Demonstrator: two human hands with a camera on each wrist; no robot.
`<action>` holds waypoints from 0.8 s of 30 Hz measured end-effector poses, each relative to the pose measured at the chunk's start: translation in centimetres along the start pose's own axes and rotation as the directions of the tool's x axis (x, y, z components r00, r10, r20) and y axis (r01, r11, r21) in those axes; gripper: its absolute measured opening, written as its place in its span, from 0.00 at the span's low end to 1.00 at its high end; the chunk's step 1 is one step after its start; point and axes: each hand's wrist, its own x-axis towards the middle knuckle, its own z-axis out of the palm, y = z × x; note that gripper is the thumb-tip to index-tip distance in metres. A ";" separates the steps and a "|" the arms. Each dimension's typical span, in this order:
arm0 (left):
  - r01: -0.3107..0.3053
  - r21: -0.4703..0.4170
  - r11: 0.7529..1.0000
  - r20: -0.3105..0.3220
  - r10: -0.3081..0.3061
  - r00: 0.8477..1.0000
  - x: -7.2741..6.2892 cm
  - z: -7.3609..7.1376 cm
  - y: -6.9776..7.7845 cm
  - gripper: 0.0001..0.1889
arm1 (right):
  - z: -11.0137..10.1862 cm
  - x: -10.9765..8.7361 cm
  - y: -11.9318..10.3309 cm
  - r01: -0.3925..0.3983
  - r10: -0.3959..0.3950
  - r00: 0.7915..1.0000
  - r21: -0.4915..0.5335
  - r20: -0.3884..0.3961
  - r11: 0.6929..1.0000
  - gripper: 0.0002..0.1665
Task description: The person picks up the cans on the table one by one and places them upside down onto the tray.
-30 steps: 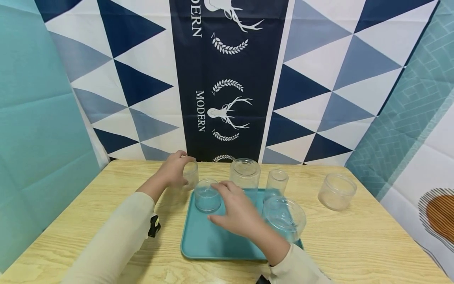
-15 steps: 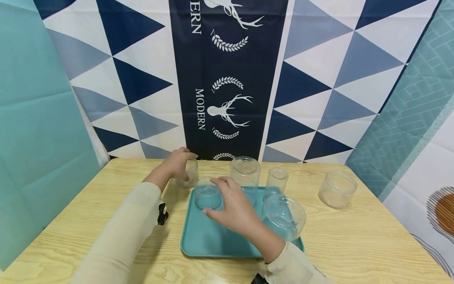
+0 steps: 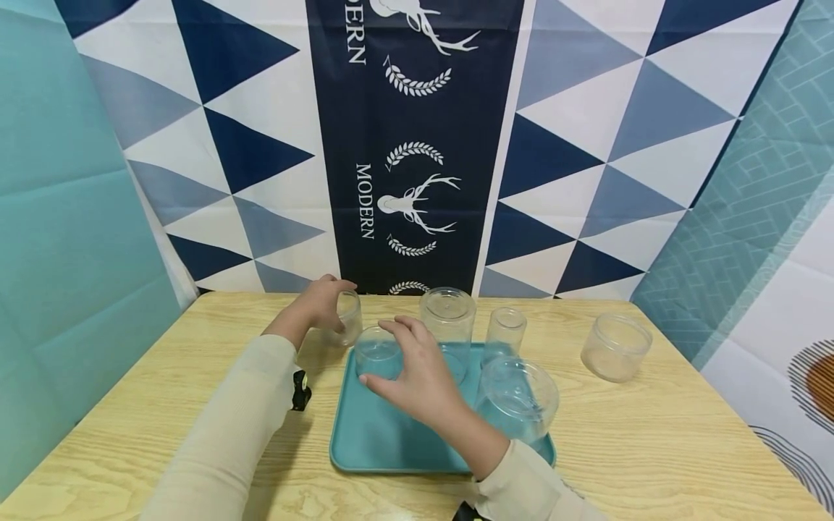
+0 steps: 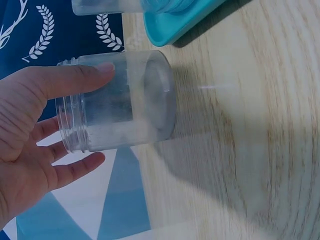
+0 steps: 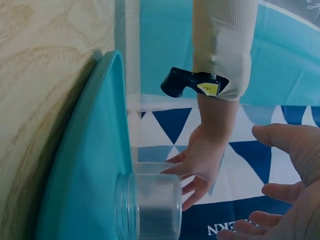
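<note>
My left hand (image 3: 323, 304) is at a clear jar (image 4: 120, 105) at the table's back left. The jar stands upright, threaded mouth up. In the left wrist view the thumb lies along its near side; the other fingers, loosely spread, reach partly behind the rim. Whether they press on it is hard to see. My right hand (image 3: 420, 376) is over the teal tray (image 3: 384, 449), thumb and fingers apart and nothing between them. Just beyond it an upside-down clear jar (image 5: 157, 207) rests on the tray's back-left corner, partly hidden by this hand in the head view.
A tall clear jar (image 3: 448, 322), a narrow clear jar (image 3: 505, 333) and a wide clear jar (image 3: 519, 398) stand on the tray's back and right side. Another clear jar (image 3: 615, 347) is on the table (image 3: 651, 449) to the right. A patterned cloth (image 3: 417, 145) hangs behind.
My left hand has shifted slightly right, closer around the back-left jar. My right hand has moved a little to the back left above the tray. The jars stay in place.
</note>
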 end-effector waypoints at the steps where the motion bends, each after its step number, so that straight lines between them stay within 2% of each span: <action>1: 0.000 0.004 1.000 0.000 0.000 1.000 0.0 0.0 0.0 0.46 | 0.0 0.0 0.0 -0.003 0.003 1.000 0.014 -0.001 1.000 0.42; 8: 0.000 0.010 1.000 0.000 0.000 1.000 -0.4 -0.3 -0.1 0.44 | 0.3 -0.1 0.2 -0.021 0.021 1.000 0.075 -0.004 0.997 0.41; 14: -0.020 0.010 1.000 -0.029 0.020 0.999 -1.1 -0.7 -0.4 0.42 | 0.3 -0.3 0.5 -0.069 0.066 0.997 0.127 0.029 0.989 0.40; 20: -0.055 -0.008 0.998 -0.073 0.054 0.996 -1.8 -1.1 -0.7 0.42 | 0.1 -0.4 0.8 -0.163 0.149 0.986 0.279 0.072 0.946 0.38; 24: -0.064 -0.020 0.998 -0.096 0.062 0.994 -2.3 -1.3 -0.7 0.41 | 0.0 -0.5 0.9 -0.194 0.176 0.981 0.331 0.082 0.924 0.37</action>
